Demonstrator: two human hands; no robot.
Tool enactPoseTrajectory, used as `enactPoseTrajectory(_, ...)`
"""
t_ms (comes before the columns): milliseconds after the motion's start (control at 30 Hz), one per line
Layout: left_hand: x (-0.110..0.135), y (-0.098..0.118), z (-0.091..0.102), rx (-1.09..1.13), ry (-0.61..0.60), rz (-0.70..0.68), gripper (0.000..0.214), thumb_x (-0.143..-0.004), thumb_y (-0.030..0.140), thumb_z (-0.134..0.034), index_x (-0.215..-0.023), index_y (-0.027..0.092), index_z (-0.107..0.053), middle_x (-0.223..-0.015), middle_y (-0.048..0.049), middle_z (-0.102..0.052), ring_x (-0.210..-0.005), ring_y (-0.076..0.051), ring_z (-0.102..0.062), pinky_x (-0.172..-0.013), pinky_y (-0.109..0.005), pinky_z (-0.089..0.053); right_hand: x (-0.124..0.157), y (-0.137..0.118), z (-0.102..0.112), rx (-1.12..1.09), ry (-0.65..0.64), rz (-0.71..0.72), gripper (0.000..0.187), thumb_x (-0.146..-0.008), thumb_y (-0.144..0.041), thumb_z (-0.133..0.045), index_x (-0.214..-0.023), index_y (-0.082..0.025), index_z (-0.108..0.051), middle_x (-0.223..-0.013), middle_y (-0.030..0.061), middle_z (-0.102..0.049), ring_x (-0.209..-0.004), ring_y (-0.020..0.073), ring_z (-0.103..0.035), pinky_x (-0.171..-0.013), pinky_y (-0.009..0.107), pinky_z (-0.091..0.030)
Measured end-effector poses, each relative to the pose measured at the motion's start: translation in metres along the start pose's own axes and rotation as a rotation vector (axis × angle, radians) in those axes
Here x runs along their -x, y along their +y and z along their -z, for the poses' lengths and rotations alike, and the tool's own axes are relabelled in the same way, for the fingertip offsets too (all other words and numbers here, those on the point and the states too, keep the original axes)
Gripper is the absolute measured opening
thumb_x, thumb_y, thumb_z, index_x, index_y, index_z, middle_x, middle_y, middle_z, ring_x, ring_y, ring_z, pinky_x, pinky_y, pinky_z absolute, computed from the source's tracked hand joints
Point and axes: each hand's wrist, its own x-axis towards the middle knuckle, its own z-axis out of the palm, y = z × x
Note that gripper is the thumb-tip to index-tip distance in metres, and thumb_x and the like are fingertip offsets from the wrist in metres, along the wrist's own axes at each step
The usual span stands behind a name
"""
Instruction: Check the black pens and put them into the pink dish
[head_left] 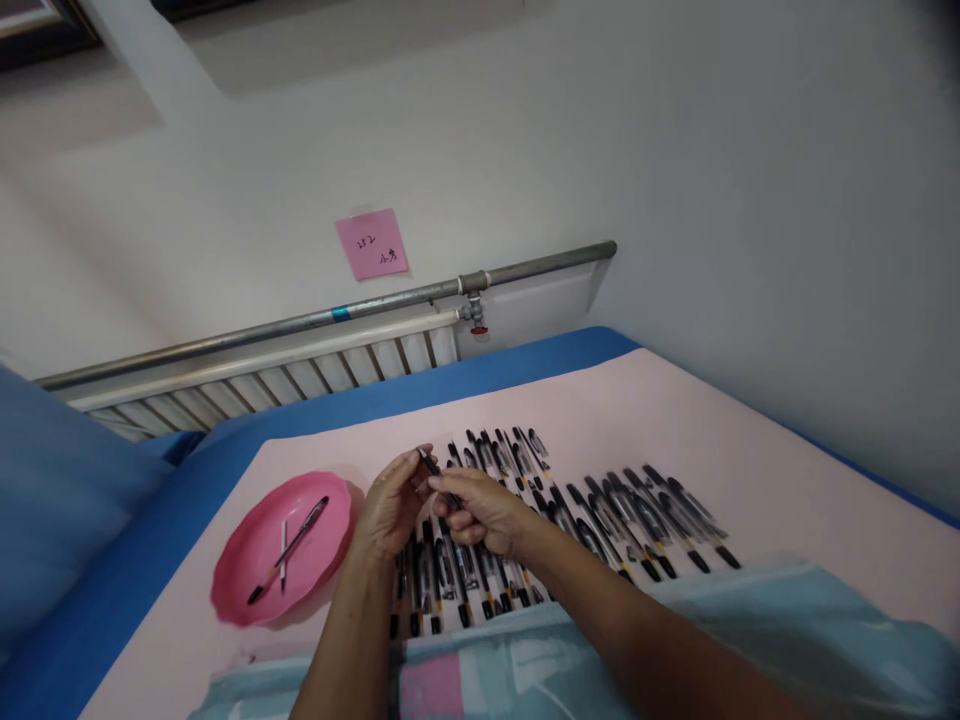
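Both my hands meet over the rows of pens, closed around one dark pen (pixel 430 463). My left hand (pixel 391 505) pinches its upper end, and my right hand (pixel 480 510) grips it lower down, where the fingers hide part of it. Beneath and beside the hands lie many black-capped pens (pixel 592 540) with clear barrels and some yellow bands, set out in rough rows. Left of my left hand sits a pink bowl (pixel 232 555) with a scalloped rim. Inside it rest a black pen (pixel 296 540) and a thin white refill (pixel 283 550).
A pale pink sheet (pixel 780 490) covers the table, over blue cloth (pixel 540 350) at its edges. Light blue fabric (pixel 810 610) borders the near side. Behind stand a radiator (pixel 300 380) and a metal pipe (pixel 405 298). A pink note (pixel 373 245) hangs on the wall.
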Motion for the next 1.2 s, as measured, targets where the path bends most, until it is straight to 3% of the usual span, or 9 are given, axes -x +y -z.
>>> enactPoseTrajectory(100,0.000,0.000,0.000,-0.007,0.007,0.006,0.023,-0.061,0.023,-0.071,-0.080,0.012,-0.067,-0.071,-0.0040,-0.064,-0.066,-0.011,-0.057,-0.059,-0.020,-0.043,0.001,0.000,-0.001,0.030,0.006,-0.003,0.010,-0.077,-0.026,-0.051,-0.075,-0.018,-0.045,-0.053,-0.0066,-0.045,-0.031,-0.0006,-0.022,-0.032,0.011,-0.010)
enactPoseTrajectory(233,-0.003,-0.001,0.003,-0.021,0.034,-0.019,0.023,-0.055,0.024,-0.074,-0.073,0.012,-0.065,-0.061,-0.0003,-0.060,-0.055,-0.007,-0.052,-0.052,-0.018,-0.040,-0.001,0.005,-0.005,0.217,0.116,0.072,0.013,-0.076,-0.029,-0.050,-0.072,-0.019,-0.043,-0.052,-0.0074,-0.045,-0.030,0.0008,-0.023,-0.031,0.014,-0.012)
enactPoseTrajectory(533,-0.007,-0.008,-0.001,-0.108,0.095,-0.105,0.026,-0.053,0.028,-0.074,-0.053,0.013,-0.053,-0.048,0.0042,-0.052,-0.046,-0.005,-0.045,-0.048,-0.018,-0.034,-0.007,0.012,-0.003,0.876,0.434,0.457,0.025,-0.074,-0.022,-0.048,-0.053,-0.018,-0.036,-0.049,-0.0051,-0.043,-0.050,0.0073,-0.041,-0.049,0.019,-0.030)
enactPoseTrajectory(600,-0.007,-0.008,0.000,-0.128,0.085,-0.104,0.023,-0.054,0.028,-0.074,-0.056,0.013,-0.056,-0.048,0.0041,-0.051,-0.046,-0.005,-0.044,-0.048,-0.019,-0.034,-0.007,0.012,-0.001,0.846,0.415,0.423,0.024,-0.075,-0.023,-0.047,-0.054,-0.018,-0.037,-0.049,-0.0052,-0.044,-0.048,0.0071,-0.040,-0.047,0.019,-0.030)
enactPoseTrajectory(733,-0.003,-0.003,0.000,-0.128,0.028,-0.053,0.025,-0.056,0.027,-0.073,-0.075,0.012,-0.065,-0.059,0.0003,-0.059,-0.054,-0.008,-0.051,-0.054,-0.020,-0.038,-0.006,0.012,-0.002,0.569,0.286,0.211,0.015,-0.078,-0.030,-0.043,-0.067,-0.019,-0.042,-0.052,-0.0068,-0.045,-0.034,0.0048,-0.031,-0.037,0.018,-0.023)
enactPoseTrajectory(833,0.000,-0.003,-0.003,-0.115,0.037,-0.023,0.031,-0.059,0.033,-0.071,-0.081,0.012,-0.066,-0.073,-0.0048,-0.064,-0.067,-0.012,-0.057,-0.060,-0.022,-0.041,-0.006,0.010,-0.003,0.573,0.281,0.224,0.014,-0.078,-0.027,-0.043,-0.068,-0.019,-0.045,-0.052,-0.0064,-0.046,-0.035,0.0048,-0.033,-0.037,0.018,-0.024)
enactPoseTrajectory(1000,-0.001,-0.009,-0.007,-0.123,0.080,-0.068,0.022,-0.059,0.032,-0.072,-0.060,0.013,-0.059,-0.059,0.0003,-0.059,-0.055,-0.008,-0.052,-0.054,-0.019,-0.039,-0.005,0.009,-0.003,0.779,0.347,0.353,0.017,-0.075,-0.020,-0.047,-0.059,-0.016,-0.047,-0.049,-0.0049,-0.047,-0.045,0.0063,-0.041,-0.044,0.018,-0.029)
enactPoseTrajectory(1100,-0.002,-0.009,-0.005,-0.115,0.035,-0.082,0.022,-0.057,0.026,-0.072,-0.052,0.012,-0.056,-0.058,-0.0005,-0.059,-0.055,-0.008,-0.052,-0.054,-0.019,-0.039,-0.005,0.010,-0.002,0.700,0.321,0.280,0.015,-0.076,-0.022,-0.046,-0.062,-0.017,-0.047,-0.050,-0.0056,-0.046,-0.041,0.0055,-0.038,-0.040,0.017,-0.027)
enactPoseTrajectory(1200,-0.001,-0.005,-0.004,-0.097,-0.040,-0.041,0.017,-0.059,0.026,-0.071,-0.061,0.011,-0.063,-0.067,-0.0035,-0.063,-0.063,-0.010,-0.055,-0.058,-0.020,-0.041,-0.005,0.012,-0.003,0.523,0.243,0.171,0.013,-0.077,-0.027,-0.045,-0.068,-0.019,-0.044,-0.050,-0.0073,-0.044,-0.033,0.0037,-0.031,-0.033,0.016,-0.021)
